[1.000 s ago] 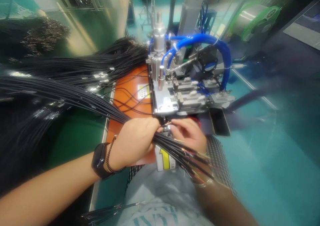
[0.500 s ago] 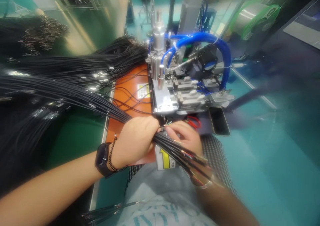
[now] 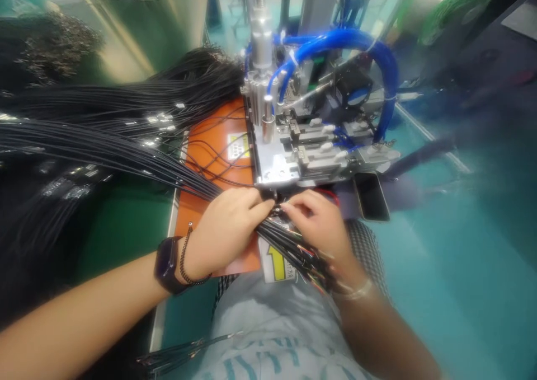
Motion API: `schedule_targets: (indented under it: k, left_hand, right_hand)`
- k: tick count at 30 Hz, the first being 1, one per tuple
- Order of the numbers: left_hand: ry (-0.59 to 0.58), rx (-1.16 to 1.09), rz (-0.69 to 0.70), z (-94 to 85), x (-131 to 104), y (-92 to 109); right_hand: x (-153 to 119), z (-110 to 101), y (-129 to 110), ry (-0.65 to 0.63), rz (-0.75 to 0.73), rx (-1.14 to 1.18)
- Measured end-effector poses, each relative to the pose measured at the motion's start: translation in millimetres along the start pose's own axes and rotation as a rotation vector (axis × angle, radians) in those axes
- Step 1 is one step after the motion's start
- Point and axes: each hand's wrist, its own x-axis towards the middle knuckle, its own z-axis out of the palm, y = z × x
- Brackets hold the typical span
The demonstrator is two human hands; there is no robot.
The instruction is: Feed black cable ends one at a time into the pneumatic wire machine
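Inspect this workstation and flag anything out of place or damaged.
Only the phone looks odd: it lies askew beside the machine and seems a personal item. The cables in the left hand show no obvious damage.

Left hand [image 3: 230, 223], right hand [image 3: 323, 223] working near, making two. One dark wristband [image 3: 166, 261] riding near left. Two labels [image 3: 276, 261] [image 3: 238, 146] showing, one near, one farther. One phone [image 3: 371, 196] lying right, one green spool [image 3: 444, 19] sitting far right. Black cables [image 3: 138, 160] crowding left, too many for counting.
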Motion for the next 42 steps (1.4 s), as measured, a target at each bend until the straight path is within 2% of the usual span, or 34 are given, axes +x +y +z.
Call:
schedule_targets:
  k: [3,5,8,25,35,42]
  left_hand:
    - [0.009,0.018,0.025,6.9,-0.7,-2.9]
    - [-0.012,0.037,0.033,7.7,-0.4,-2.8]
    - [-0.037,0.066,0.031,6.5,0.4,0.0]
    - [-0.014,0.178,0.052,6.8,1.6,6.4]
    - [-0.051,0.188,0.052,5.7,1.4,7.2]
    - [-0.013,0.216,0.064,8.4,0.7,8.1]
  right_hand:
    - [-2.7,-2.4,-1.2,-0.127,0.266,0.14]
    - [-3.0,-3.8,-0.4,-0.195,0.355,0.265]
    - [-1.7,-4.2,2.4,-0.215,0.409,0.358]
    - [0.2,3.6,14.0,-0.183,0.431,0.447]
    - [-0.5,6.7,18.9,-0.121,0.408,0.492]
    - [-0.5,2.8,9.1,-0.075,0.346,0.349]
